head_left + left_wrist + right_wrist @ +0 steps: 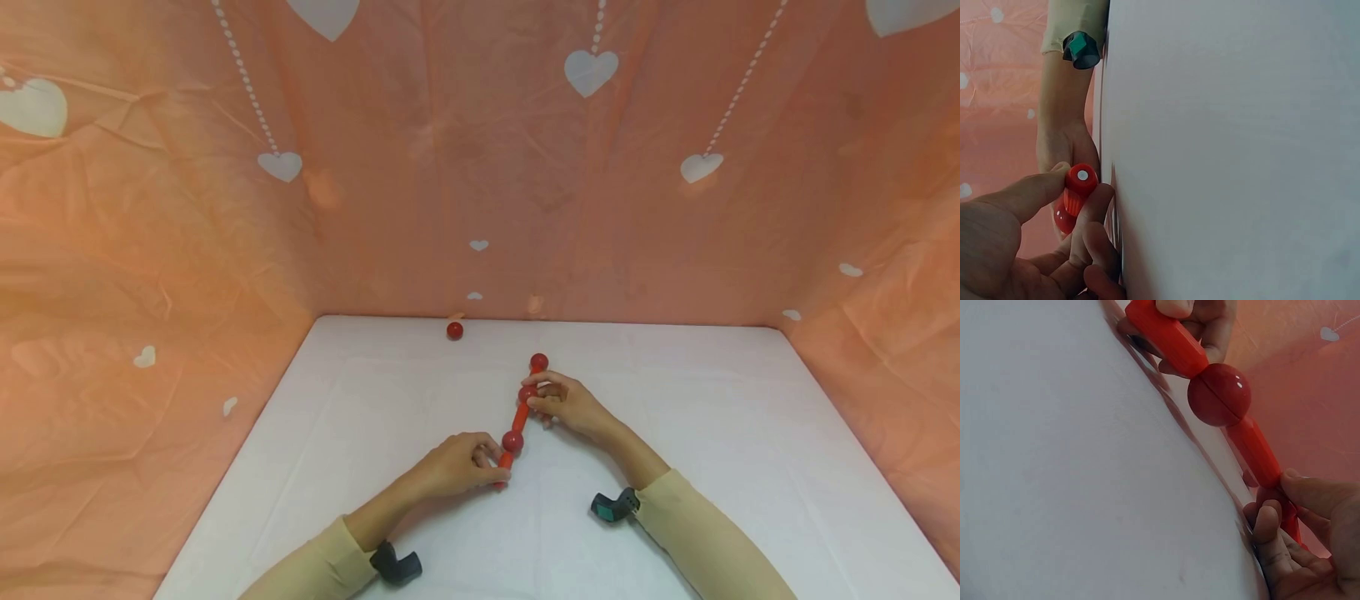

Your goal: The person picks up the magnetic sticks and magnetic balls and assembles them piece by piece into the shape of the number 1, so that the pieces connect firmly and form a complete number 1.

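A chain of red balls and orange-red rods slants across the white table between the two hands. At its near end my left hand (459,465) pinches a rod (1169,340) between thumb and fingers. A round pale spot marks the rod's end face (1082,175) in the left wrist view. Beyond that rod comes a glossy red ball (1219,395), then a second rod (1254,452). My right hand (573,406) pinches the middle ball (527,395), its fingers partly covering it. Past these fingers, a third rod, partly hidden, leads to the far ball (539,362).
One loose red ball (454,331) lies near the back edge of the white table (675,375). Peach cloth with white hearts (525,183) hangs behind the table and along both sides. A dark wrist device (615,506) sticks out from the right sleeve, another (396,565) from the left.
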`<state>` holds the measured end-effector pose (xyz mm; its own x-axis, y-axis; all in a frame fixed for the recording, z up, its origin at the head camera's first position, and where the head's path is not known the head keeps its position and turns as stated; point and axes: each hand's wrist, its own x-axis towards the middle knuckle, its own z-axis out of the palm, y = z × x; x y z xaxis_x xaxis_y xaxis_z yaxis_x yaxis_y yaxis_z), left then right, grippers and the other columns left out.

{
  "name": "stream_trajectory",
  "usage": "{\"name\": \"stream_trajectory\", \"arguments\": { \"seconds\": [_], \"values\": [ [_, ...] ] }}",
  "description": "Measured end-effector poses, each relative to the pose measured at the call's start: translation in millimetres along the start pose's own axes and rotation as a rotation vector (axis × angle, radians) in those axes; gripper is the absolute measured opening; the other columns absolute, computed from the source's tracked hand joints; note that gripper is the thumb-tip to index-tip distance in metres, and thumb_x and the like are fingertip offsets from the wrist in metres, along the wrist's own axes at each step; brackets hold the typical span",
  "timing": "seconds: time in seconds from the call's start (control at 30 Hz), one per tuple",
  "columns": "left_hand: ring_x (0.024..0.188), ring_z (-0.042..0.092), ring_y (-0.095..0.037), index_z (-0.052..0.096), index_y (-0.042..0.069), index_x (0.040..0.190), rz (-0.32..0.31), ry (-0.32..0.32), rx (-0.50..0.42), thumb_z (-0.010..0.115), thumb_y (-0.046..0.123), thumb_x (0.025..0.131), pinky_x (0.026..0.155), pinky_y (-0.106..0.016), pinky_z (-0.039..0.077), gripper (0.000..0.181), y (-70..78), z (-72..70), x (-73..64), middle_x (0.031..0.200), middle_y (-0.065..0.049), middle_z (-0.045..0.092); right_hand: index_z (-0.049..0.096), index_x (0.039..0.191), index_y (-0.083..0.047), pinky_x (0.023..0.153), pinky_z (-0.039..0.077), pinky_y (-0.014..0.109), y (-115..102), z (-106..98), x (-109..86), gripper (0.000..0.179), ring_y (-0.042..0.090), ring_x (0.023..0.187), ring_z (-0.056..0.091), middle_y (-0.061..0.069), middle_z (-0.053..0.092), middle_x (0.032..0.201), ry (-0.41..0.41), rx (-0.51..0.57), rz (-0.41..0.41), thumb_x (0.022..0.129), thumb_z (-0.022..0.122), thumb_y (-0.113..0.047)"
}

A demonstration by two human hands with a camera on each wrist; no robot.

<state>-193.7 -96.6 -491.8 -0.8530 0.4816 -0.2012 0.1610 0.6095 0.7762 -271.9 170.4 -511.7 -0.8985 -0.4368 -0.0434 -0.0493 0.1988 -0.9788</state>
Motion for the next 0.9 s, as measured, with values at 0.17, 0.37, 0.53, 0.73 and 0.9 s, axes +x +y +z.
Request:
{"name": "stream_trajectory", "arguments": {
  "seconds": [0.17, 0.37, 0.53, 0.73, 0.9],
  "values": [
    [0.070, 0.057, -0.012, 0.073, 0.015, 0.105, -0.002, -0.008, -0.018, 0.086, 0.033, 0.093, 0.063, -0.028, 0.044, 0.026, -1.1, 1.0, 1.6, 0.075, 0.007, 0.070, 0.062, 0.142, 0.000, 0.069, 0.060, 0.028, 0.0, 1.3, -0.5, 0.041, 0.023, 0.077, 0.066, 0.019, 0.067, 0.115, 0.005, 0.009, -0.001, 0.103, 0.072, -0.009],
    [0.069, 0.056, -0.011, 0.073, 0.015, 0.105, 0.000, -0.008, -0.026, 0.086, 0.033, 0.093, 0.062, -0.028, 0.042, 0.024, -1.2, 1.4, 2.5, 0.074, 0.007, 0.070, 0.062, 0.143, -0.001, 0.070, 0.060, 0.027, -0.3, 0.2, -0.9, 0.039, 0.023, 0.083, 0.066, 0.016, 0.070, 0.112, 0.003, -0.002, -0.005, 0.105, 0.069, -0.008],
    [0.067, 0.055, -0.011, 0.073, 0.016, 0.105, 0.000, -0.013, -0.030, 0.085, 0.033, 0.094, 0.059, -0.027, 0.040, 0.024, -1.6, 1.0, 3.7, 0.073, 0.006, 0.069, 0.061, 0.143, -0.001, 0.069, 0.060, 0.027, 1.8, -1.0, 0.2, 0.040, 0.022, 0.080, 0.065, 0.015, 0.073, 0.111, 0.003, -0.010, -0.014, 0.105, 0.069, -0.010],
    [0.068, 0.054, -0.012, 0.072, 0.015, 0.105, 0.012, -0.022, -0.021, 0.083, 0.033, 0.096, 0.060, -0.027, 0.040, 0.023, -1.9, -0.3, 4.0, 0.074, 0.006, 0.069, 0.062, 0.143, -0.001, 0.069, 0.060, 0.027, 2.4, -0.5, 0.7, 0.040, 0.024, 0.082, 0.066, 0.017, 0.071, 0.111, 0.009, -0.002, -0.018, 0.104, 0.071, -0.010],
    [0.072, 0.057, -0.013, 0.071, 0.016, 0.103, -0.008, -0.034, -0.033, 0.081, 0.034, 0.097, 0.063, -0.028, 0.046, 0.021, -1.9, -0.7, 4.4, 0.079, 0.005, 0.068, 0.062, 0.143, 0.000, 0.069, 0.060, 0.028, 2.8, 0.4, 0.5, 0.041, 0.024, 0.083, 0.066, 0.017, 0.069, 0.110, 0.010, 0.011, -0.017, 0.104, 0.071, -0.009]
  ]
}}
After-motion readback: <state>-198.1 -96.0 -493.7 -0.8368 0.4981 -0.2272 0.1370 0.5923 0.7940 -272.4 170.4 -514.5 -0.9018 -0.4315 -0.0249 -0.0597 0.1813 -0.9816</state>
